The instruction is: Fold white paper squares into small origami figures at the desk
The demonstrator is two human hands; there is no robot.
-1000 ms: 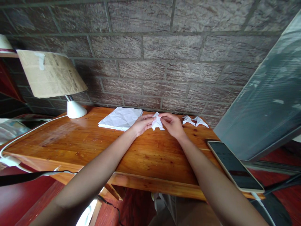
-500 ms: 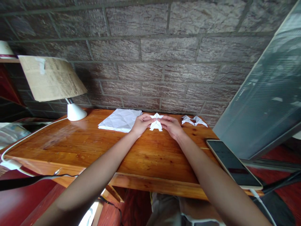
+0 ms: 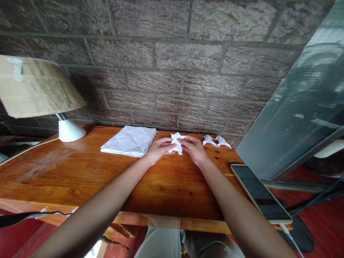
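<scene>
Between my hands is a small white folded paper figure [image 3: 176, 142] with pointed corners, held just over the wooden table. My left hand [image 3: 159, 149] grips its left and lower side, thumb on top. My right hand [image 3: 194, 147] pinches its right side with thumb and fingers. The fingertips cover parts of the folds. To the left of my left hand lies a stack of creased white paper sheets [image 3: 130, 139]. Beyond my right hand, two folded paper pieces [image 3: 216, 141] rest near the back right corner.
A lamp [image 3: 71, 130] with a brown paper shade stands at the left of the wooden table [image 3: 88, 172]. A phone [image 3: 260, 193] with a white cable lies on the right edge. A brick wall [image 3: 166, 57] rises behind, and a ribbed translucent panel [image 3: 285, 118] stands to the right.
The folded paper figure has been turned and tilted between my fingers, and my left hand's grip has shifted lower on it. The camera view has moved slightly.
</scene>
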